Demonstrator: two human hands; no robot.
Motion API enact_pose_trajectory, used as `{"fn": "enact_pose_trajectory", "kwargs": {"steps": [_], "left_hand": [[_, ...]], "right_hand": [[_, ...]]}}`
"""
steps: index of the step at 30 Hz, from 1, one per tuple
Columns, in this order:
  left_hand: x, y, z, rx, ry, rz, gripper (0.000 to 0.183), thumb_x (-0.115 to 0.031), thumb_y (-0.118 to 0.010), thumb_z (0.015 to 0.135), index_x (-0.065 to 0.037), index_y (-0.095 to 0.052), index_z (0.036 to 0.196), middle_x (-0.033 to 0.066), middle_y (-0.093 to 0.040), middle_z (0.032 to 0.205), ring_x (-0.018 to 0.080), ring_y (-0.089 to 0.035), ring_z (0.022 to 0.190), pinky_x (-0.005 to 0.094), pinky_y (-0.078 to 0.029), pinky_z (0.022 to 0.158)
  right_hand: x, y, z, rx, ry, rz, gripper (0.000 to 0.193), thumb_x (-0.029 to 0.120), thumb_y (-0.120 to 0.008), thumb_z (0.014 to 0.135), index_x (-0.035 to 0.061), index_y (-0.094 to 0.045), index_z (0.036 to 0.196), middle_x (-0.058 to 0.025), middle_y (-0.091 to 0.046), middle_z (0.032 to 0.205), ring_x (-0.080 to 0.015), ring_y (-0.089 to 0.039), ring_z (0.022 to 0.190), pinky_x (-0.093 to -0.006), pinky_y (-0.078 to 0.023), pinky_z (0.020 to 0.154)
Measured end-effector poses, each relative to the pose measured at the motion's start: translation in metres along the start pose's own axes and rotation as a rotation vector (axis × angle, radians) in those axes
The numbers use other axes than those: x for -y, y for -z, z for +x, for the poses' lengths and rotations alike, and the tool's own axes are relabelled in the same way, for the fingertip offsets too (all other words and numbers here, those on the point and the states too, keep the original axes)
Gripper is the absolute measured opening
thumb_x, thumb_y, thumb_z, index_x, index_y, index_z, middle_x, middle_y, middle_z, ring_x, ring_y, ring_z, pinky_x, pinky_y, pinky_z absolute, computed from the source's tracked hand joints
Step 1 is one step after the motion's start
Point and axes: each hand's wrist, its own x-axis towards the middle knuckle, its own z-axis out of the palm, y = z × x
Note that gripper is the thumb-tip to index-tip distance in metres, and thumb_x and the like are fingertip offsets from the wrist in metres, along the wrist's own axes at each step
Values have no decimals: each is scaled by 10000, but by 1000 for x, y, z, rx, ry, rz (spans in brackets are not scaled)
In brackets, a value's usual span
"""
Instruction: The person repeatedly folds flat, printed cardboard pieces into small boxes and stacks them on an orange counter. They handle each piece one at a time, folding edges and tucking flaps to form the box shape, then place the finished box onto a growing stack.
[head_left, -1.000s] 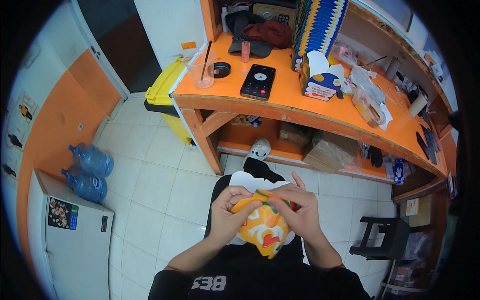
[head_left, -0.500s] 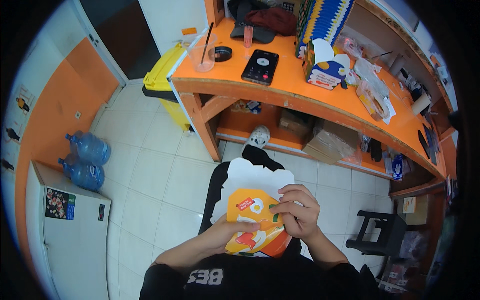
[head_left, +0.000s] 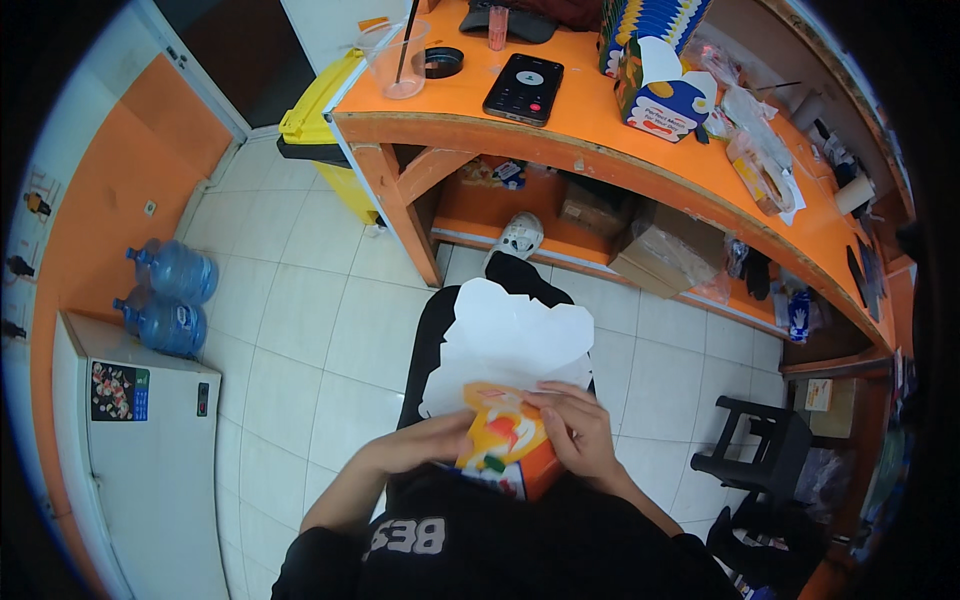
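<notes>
So, far left: white fridge with a food-photo sticker on its front. Behind it, blue water jugs, at least 2 lying stacked. Next, yellow pedal-type bin with a black rim, just beside the orange counter. On the counter's left end: clear plastic cup with a black straw, upright, then a round black lid.

Left hand is at the left edge of the folded food carton; blurred, fingertips partly hidden, can't tell if they grip. Carton is yellow/orange, tilted, close against the black shirt, above the lap. Beyond it, a white die-cut card sheet lies on the thighs, blank side up. Further out, white clog by the lower shelf. Above that on the counter: small pink tube, upright, and a smartphone, screen lit.

Right hand has its fingers bent over the carton's upper right edge, thumb on the orange side: closed on it.

Right of that: carton stack, 1 erected blue-and-white carton with flaps up, brown cardboard box below, black plastic stool on the floor.
</notes>
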Motion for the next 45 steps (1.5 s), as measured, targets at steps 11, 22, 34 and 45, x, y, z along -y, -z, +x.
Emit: {"fn": "enact_pose_trajectory", "kwargs": {"steps": [11, 22, 34, 45], "left_hand": [[41, -16, 15, -356, 104, -367, 439, -245, -647, 922, -19, -527, 1279, 72, -640, 1138, 145, -624, 1012, 297, -525, 849], [-33, -55, 50, -542, -533, -102, 382, -248, -518, 998, -44, -458, 1314, 80, -557, 1226, 139, -545, 1125, 300, -468, 917], [-51, -53, 63, -355, -444, -560, 428, -285, -488, 1008, -92, -382, 1374, 74, -514, 1295, 160, -513, 1208, 348, -431, 1021], [-78, -42, 61, -105, -160, 362, 465, -332, -481, 1012, -20, -406, 1349, 62, -522, 1193, 140, -481, 1075, 274, -411, 926]], "right_hand": [[20, 0, 10, 110, -44, 293, 185, 171, -706, 848, 130, -738, 1025, -57, -699, 1065, -259, -603, 1083, -440, -374, 1025], [56, 19, 69, -285, 62, 519, 160, 200, -645, 876, 101, -562, 780, -132, -345, 1365, -274, -255, 1366, -424, -184, 1134], [47, 21, 79, -435, 118, 385, 227, 87, -725, 776, 57, -501, 795, -109, -424, 1199, -244, -465, 1123, -311, -375, 949], [46, 65, 98, -341, 276, -159, 877, 317, -783, 745, 52, -333, 1450, -197, -382, 1302, -357, -415, 1196, -428, -348, 1032]]}}
